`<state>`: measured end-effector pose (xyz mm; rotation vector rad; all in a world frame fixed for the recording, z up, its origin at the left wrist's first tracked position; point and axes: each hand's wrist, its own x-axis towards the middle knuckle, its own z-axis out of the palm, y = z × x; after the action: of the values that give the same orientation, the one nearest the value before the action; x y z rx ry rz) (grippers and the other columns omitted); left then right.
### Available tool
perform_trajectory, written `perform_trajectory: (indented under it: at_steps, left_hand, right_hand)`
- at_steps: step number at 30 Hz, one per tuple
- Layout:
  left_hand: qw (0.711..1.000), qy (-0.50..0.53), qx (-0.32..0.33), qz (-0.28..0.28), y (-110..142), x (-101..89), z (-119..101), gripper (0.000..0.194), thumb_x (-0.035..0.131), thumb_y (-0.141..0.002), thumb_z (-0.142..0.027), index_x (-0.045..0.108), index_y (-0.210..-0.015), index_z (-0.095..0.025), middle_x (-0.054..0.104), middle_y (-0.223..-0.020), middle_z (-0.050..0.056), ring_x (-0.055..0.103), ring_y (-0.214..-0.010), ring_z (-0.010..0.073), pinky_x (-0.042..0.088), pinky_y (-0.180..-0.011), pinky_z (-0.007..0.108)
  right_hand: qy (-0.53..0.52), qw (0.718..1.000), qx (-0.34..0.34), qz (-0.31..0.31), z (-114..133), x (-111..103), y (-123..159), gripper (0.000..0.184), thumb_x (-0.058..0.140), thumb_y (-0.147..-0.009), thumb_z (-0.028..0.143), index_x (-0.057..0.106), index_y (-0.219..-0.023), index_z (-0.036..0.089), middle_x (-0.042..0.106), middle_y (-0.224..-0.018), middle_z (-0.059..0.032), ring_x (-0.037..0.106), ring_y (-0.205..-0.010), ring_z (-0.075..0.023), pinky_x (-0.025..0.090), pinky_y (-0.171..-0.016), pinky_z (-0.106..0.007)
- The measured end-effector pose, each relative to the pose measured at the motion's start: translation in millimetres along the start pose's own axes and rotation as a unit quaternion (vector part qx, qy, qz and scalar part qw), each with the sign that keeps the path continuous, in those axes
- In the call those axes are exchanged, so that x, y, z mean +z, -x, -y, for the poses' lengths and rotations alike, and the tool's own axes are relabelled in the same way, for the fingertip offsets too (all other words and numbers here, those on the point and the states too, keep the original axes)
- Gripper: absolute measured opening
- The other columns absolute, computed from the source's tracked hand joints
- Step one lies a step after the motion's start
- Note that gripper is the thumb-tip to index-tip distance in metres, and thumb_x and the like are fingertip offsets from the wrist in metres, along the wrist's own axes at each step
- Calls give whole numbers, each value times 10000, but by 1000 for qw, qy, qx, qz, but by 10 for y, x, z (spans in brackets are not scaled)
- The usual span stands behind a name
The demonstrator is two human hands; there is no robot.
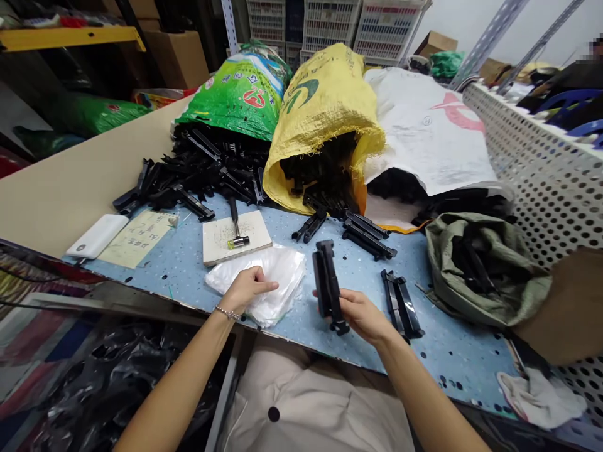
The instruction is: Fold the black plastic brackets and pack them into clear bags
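Note:
My left hand, with a chain bracelet at the wrist, rests on a stack of clear plastic bags. Its fingers are curled and its thumb presses toward them, pinching at the top bag. My right hand grips a pair of long black plastic parts, held upright just above the table's front edge. To the right of it lies another pair of black parts. More black parts lie farther back. Behind the bags, a small hammer rests on a pale square block.
Black parts spill from a green sack and a yellow sack; a white sack stands beside them. An olive cloth bag is at right, by a perforated white panel. A white power bank sits left.

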<state>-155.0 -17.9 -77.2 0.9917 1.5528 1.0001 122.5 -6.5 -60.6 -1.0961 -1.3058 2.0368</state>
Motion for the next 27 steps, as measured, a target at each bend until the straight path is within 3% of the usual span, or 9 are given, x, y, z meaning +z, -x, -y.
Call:
perform_trajectory:
  at_steps: [3, 6, 10, 15, 19, 23, 27]
  left_hand:
    - [1000, -10, 8, -18, 17, 40, -6, 500, 827, -437, -398, 387, -538, -183, 350, -497, -104, 289, -481, 51, 215, -477, 187]
    - [999, -12, 25, -20, 57, 69, -19, 430, 801, -482, -433, 465, -556, -174, 424, -517, -80, 350, -500, 69, 255, -486, 200]
    - [999, 31, 0, 10, 121, 36, -19, 350, 741, -574, -466, 602, -643, -153, 499, -546, -49, 379, -501, 81, 266, -486, 217]
    - [995, 92, -2, -27, 130, -18, 23, 380, 823, -484, -370, 507, -555, -170, 453, -503, -78, 354, -462, 58, 252, -472, 205]
    - [994, 110, -5, -19, 112, 8, 22, 378, 826, -495, -334, 491, -562, -172, 436, -489, -86, 359, -441, 53, 254, -462, 198]
    - [992, 128, 10, 7, 118, 24, -6, 328, 798, -527, -290, 503, -591, -163, 516, -578, -54, 415, -489, 59, 315, -494, 194]
    - [987, 149, 43, -38, 146, -83, -8, 308, 759, -594, -295, 483, -647, -170, 555, -684, -29, 494, -575, 83, 399, -564, 206]
  right_hand:
    - [-121, 992, 11, 41, 48, 369, -279, 396, 725, -740, 456, 711, -960, 127, 718, -845, -94, 631, -665, -141, 479, -639, -261]
    - [-170, 984, -4, 50, 81, 573, -540, 358, 766, -709, 422, 719, -902, 124, 714, -774, -72, 625, -624, -125, 483, -609, -240]
    - [-198, 980, -13, 17, 52, 561, -668, 314, 781, -704, 378, 722, -865, 115, 718, -761, -67, 637, -627, -123, 513, -626, -235]
    - [-228, 973, 8, 12, 55, 460, -578, 303, 779, -713, 312, 715, -927, 107, 729, -906, -96, 678, -743, -151, 544, -686, -241]
    - [-232, 972, 18, 36, 73, 577, -603, 314, 780, -712, 305, 713, -949, 111, 733, -859, -82, 682, -715, -142, 544, -675, -225]
    - [-218, 974, 36, 43, 29, 744, -735, 288, 798, -680, 308, 720, -864, 99, 726, -728, -67, 663, -612, -128, 542, -624, -223]
    - [-238, 970, 48, -8, -21, 749, -831, 268, 824, -634, 302, 709, -761, 95, 722, -692, -81, 659, -585, -140, 547, -575, -231]
